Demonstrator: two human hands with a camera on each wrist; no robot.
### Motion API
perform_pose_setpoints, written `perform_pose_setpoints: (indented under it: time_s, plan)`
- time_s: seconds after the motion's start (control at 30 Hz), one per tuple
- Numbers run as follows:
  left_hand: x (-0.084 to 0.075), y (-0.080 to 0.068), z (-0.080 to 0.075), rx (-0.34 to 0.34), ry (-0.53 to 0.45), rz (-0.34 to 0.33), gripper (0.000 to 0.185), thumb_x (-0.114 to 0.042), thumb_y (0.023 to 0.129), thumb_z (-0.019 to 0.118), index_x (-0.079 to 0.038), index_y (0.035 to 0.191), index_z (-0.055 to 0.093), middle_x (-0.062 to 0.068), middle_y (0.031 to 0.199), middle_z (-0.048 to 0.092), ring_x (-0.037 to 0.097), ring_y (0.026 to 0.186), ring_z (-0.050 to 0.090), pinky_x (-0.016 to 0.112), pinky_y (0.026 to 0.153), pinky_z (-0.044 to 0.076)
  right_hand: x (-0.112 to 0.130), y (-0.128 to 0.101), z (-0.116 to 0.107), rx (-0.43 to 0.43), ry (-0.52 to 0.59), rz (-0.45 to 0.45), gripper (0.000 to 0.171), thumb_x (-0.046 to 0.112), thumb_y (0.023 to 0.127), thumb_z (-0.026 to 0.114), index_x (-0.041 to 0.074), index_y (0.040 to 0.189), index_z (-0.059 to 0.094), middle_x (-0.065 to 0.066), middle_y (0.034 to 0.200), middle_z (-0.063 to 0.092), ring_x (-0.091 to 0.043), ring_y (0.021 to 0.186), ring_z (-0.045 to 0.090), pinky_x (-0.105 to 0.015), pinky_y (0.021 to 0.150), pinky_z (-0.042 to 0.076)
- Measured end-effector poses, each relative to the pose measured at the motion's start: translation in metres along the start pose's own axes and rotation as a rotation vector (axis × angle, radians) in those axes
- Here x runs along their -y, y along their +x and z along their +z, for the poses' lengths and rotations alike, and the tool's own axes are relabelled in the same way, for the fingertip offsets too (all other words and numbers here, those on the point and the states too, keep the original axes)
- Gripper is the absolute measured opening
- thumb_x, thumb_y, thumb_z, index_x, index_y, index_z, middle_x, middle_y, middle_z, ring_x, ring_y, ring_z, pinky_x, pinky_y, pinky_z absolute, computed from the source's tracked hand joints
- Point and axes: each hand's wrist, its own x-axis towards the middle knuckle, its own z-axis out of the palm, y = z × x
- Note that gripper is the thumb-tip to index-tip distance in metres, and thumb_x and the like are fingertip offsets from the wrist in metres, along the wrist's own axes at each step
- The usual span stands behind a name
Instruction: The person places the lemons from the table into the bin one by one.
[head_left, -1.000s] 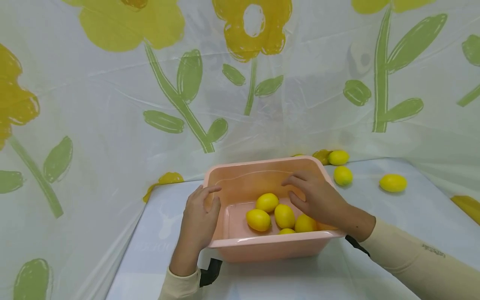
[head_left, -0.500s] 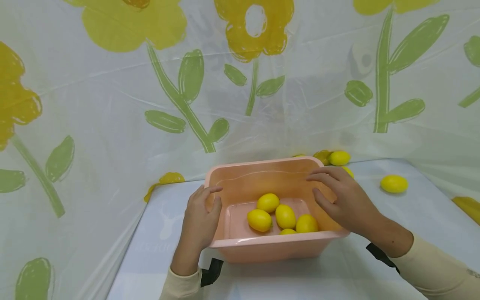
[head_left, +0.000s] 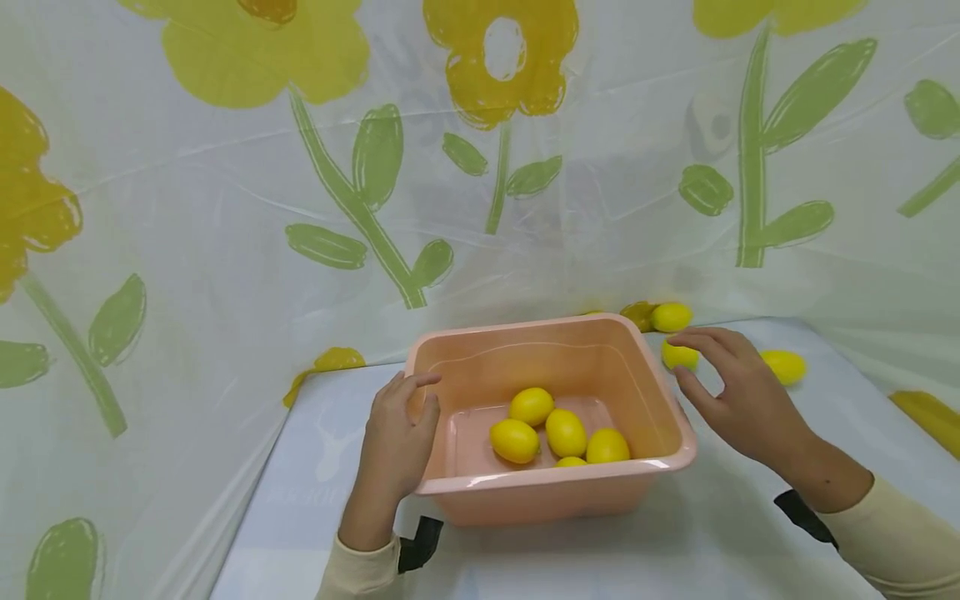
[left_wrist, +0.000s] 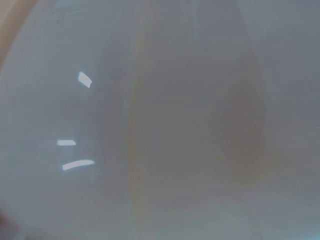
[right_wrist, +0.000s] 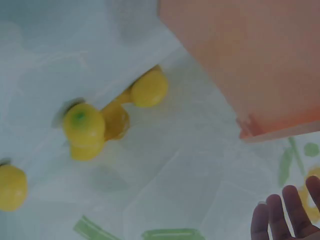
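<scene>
A pink plastic basin [head_left: 555, 479] stands on the white-covered table with several yellow lemons [head_left: 514, 441] on its floor. My left hand [head_left: 396, 442] is at the basin's left rim, thumb and fingers spread apart and relaxed. To the right of the basin, my right hand [head_left: 753, 408] hovers with its fingers loosely bent and nothing between them. Its fingertips overlap a lemon [head_left: 677, 357] behind the basin's right side. In the right wrist view, its fingers [right_wrist: 292, 212] show at the bottom corner, below the basin [right_wrist: 260, 55]. Only a blurred, glossy pale surface fills the left wrist view.
Another lemon [head_left: 671, 317] lies at the table's back edge, against the flower-printed cloth [head_left: 600, 192]. One more lemon [head_left: 784, 367] sits further right, partly behind the right hand. Black straps [head_left: 422, 543] show under the wrists.
My right hand has moved right, from over the inside of the basin to beyond its right rim, near the loose lemons. The left hand and the basin have stayed put.
</scene>
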Motion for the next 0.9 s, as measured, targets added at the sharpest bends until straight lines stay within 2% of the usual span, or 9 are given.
perform_pose_setpoints:
  time_s: [0.23,0.47,0.67,0.9]
  plan:
    - [0.0,0.0,0.0,0.0,0.001,-0.014,0.032,-0.021,0.099,0.052,-0.015,0.127,0.067,0.015,0.147,0.053,0.036,0.149,0.031,0.068,0.115,0.026,-0.023,-0.006,0.003,0.043,-0.05,0.077,0.035,0.007,0.087,0.07,0.003,0.121,0.064,-0.02,0.125,0.058,-0.041,0.115,0.051,-0.065,0.087,0.049]
    - [0.001,0.002,0.002,-0.006,-0.006,-0.011,0.031,-0.018,0.099,0.054,-0.014,0.126,0.068,0.016,0.147,0.054,0.037,0.149,0.032,0.068,0.114,0.027,-0.047,-0.008,0.005,0.15,-0.115,0.195,0.039,0.011,0.09,0.066,0.0,0.126,0.059,-0.028,0.131,0.052,-0.048,0.115,0.047,-0.07,0.09,0.046]
    - [0.0,0.001,0.002,0.0,-0.006,-0.021,0.031,-0.021,0.099,0.053,-0.015,0.126,0.067,0.014,0.147,0.053,0.035,0.149,0.031,0.068,0.115,0.026,-0.072,-0.01,0.006,0.173,-0.156,0.219,0.04,0.011,0.089,0.066,-0.002,0.127,0.058,-0.032,0.13,0.05,-0.051,0.111,0.048,-0.071,0.091,0.041]
    - [0.0,0.001,0.001,0.01,-0.009,-0.026,0.032,-0.022,0.099,0.052,-0.015,0.127,0.067,0.013,0.147,0.053,0.034,0.15,0.03,0.067,0.115,0.026,-0.103,-0.015,0.005,0.247,-0.23,0.29,0.048,0.014,0.088,0.067,-0.003,0.13,0.054,-0.038,0.132,0.045,-0.057,0.109,0.044,-0.073,0.087,0.039]
